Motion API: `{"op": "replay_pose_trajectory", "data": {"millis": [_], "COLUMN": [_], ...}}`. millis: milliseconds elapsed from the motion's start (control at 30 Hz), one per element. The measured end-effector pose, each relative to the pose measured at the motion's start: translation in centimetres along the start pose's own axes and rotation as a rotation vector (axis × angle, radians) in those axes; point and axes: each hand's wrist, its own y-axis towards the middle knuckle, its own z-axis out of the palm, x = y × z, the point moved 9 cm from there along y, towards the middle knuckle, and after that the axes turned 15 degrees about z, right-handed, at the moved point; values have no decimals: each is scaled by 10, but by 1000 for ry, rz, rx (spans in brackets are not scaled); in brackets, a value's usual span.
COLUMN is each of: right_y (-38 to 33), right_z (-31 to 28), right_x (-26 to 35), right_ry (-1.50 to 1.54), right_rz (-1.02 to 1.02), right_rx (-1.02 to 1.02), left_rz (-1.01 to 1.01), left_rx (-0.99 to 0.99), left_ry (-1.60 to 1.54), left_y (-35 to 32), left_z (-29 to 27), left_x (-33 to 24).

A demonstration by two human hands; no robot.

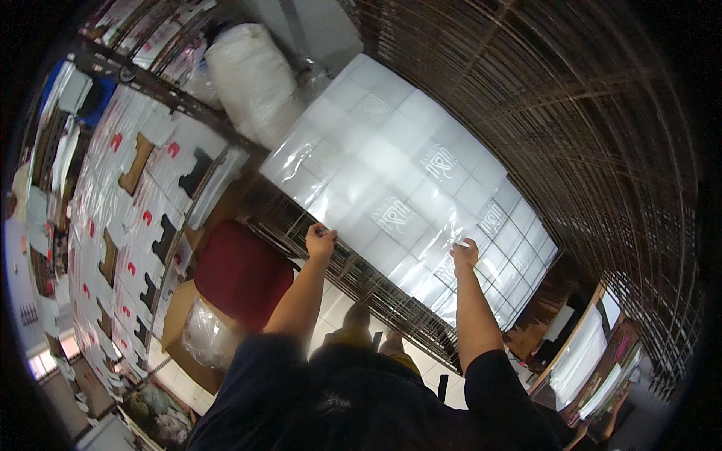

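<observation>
Plastic-wrapped pack of white boxes [406, 180] sits on the wire shelf [361, 282] right in front. I see my left hand [320, 242] & right hand [464, 254] both pinching its near edge, closed on the wrap. Red bag [242, 272] sits lower left, w/ a cardboard box [180, 319] beside it.

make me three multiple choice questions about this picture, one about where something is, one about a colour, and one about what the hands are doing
1. Where does the big plastic-wrapped pack lie?
A on a wire rack
B on the floor
C inside a carton

2. What colour is the cushioned seat under the left arm?
A blue
B dark red
C green

3. How do the hands meet the pack?
A both grip its near edge
B only one touches it
C neither touches it

1 A: wire rack bars show beneath it.
2 B: plainly dark red.
3 A: left hand and right hand both pinch the wrap.
</observation>
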Motion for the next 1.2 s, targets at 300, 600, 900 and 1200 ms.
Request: {"op": "replay_pose_trajectory", "data": {"millis": [300,600,900,1200], "right_y": [2,-32,-76,-132], "right_z": [-2,-20,-129,-369], "right_x": [-1,9,-92,-198], "right_ry": [-45,-287,-340,39], "right_rz": [-30,-157,-17,122], "right_rx": [-83,-268,18,-525], "left_rz": [-12,96,737,704], "left_rx": [-10,-42,389,747], "left_ry": [-27,158,604,1006], "left_y": [-3,-12,-33,-160], "left_z": [3,-17,-54,21], "left_x": [-9,-15,18,-27]}}
